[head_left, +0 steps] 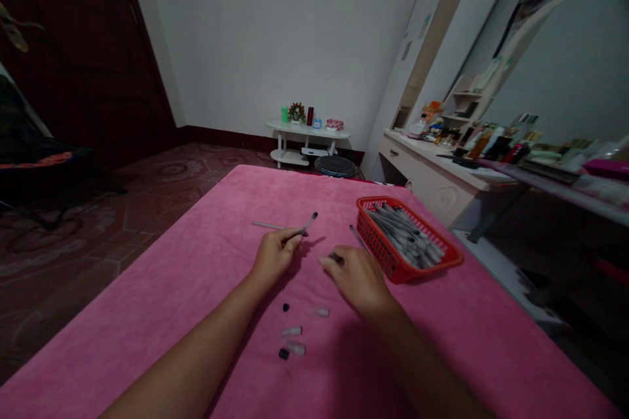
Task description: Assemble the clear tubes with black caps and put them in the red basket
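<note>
My left hand [275, 254] is closed in a pinch on a thin pen part [308, 222] whose dark tip points up and right. My right hand [358, 278] hovers low over the pink cloth [196, 288], fingers curled on a small dark piece [336, 256]. A clear pen barrel [268, 225] lies just beyond my left hand. Another pen [358, 237] rests beside the red basket [393, 268], which holds several grey pens [407, 232]. Small clear caps [293, 339] and black end plugs [285, 307] lie between my forearms.
The pink cloth covers a wide table or bed whose right edge drops near a white dresser [432, 177] crowded with bottles. A small white side table [307, 141] stands by the far wall. A dark door [83, 52] is at the left.
</note>
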Demonstrator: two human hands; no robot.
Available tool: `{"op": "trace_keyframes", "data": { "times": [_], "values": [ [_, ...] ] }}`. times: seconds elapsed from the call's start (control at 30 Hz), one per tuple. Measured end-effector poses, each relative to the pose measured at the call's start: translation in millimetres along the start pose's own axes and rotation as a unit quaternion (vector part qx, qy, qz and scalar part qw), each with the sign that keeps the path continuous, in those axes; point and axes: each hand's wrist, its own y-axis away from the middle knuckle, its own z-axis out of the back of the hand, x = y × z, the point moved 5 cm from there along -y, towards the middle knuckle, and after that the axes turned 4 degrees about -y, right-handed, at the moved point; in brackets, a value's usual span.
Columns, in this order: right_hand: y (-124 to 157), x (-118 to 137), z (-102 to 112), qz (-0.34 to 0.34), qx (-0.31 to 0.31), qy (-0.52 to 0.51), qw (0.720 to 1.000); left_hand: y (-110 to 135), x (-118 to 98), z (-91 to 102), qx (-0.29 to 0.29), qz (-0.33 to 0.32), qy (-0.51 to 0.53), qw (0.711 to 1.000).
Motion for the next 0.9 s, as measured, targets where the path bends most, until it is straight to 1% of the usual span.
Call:
{"op": "trace_keyframes", "data": {
  "times": [0.03,0.1,0.17,0.23,0.37,0.47,0.57,0.7,0.8,0.9],
  "values": [
    [-3,-6,3,-0.012,-0.023,-0.048,0.999,1,-4,0.0,0.002,-0.048,-0.059,0.997],
    [-8,-17,1,-0.032,-0.037,-0.172,0.984,5,-11,0.0,0.008,-0.119,-0.147,0.982],
    [-11,-25,-7,-0.042,-0.025,-0.283,0.958,8,-16,-0.5,0.019,-0.158,-0.2,0.967],
    [-13,-30,-14,-0.039,-0.025,-0.339,0.94,11,-20,-3.0,0.037,-0.184,-0.261,0.947],
    [-15,-34,-19,-0.03,-0.038,-0.355,0.933,14,-26,-10.1,0.072,-0.229,-0.4,0.885],
    [-15,-35,-22,-0.025,-0.03,-0.354,0.934,15,-27,-11.4,0.081,-0.247,-0.445,0.857],
    [-15,-36,-23,-0.029,-0.035,-0.348,0.936,15,-27,-11.3,0.091,-0.255,-0.47,0.84],
    [-14,-40,-28,-0.049,-0.039,-0.376,0.924,14,-26,-11.2,0.101,-0.253,-0.5,0.822],
    [-14,-44,-32,-0.074,-0.023,-0.37,0.926,13,-25,-11.4,0.099,-0.251,-0.507,0.819],
    [-16,-44,-33,-0.052,-0.022,-0.347,0.936,13,-24,-12.1,0.102,-0.252,-0.508,0.817]
  ]
}}
